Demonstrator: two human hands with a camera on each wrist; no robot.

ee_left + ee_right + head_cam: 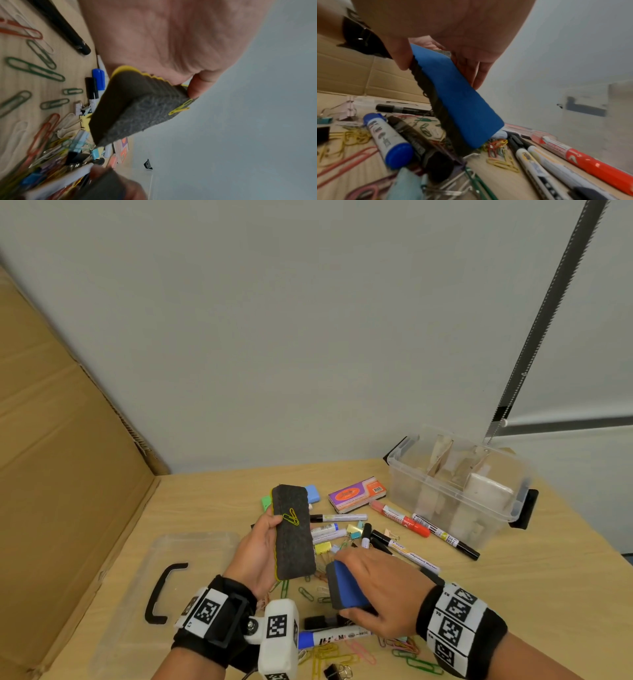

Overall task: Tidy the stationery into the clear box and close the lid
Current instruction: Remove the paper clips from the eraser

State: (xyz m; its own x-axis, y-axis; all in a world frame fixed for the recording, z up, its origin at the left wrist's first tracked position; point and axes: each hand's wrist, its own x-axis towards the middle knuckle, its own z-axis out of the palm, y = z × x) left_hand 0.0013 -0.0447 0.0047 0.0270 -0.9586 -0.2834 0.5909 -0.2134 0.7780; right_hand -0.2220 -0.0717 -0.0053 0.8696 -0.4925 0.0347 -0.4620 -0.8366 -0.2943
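We see the clear box (459, 491) standing open at the tabletop's (212, 508) far right, well beyond both hands. Our left hand (255, 549) grips a yellow-backed eraser (294, 534), felt up, a yellow paper clip (291, 517) stuck on it. Our right hand (376, 587) clasps a blue eraser (346, 587) above scattered markers and clips.

Even, soft light fills the head view, and shadows under the markers on the table (205, 501) are faint. Wide-angle bending curves the wall and the cardboard sheet (61, 457) at the left edge. Both wrist views are dimmer and smeared, with paper clips (34, 67) and nearby pens blurred.
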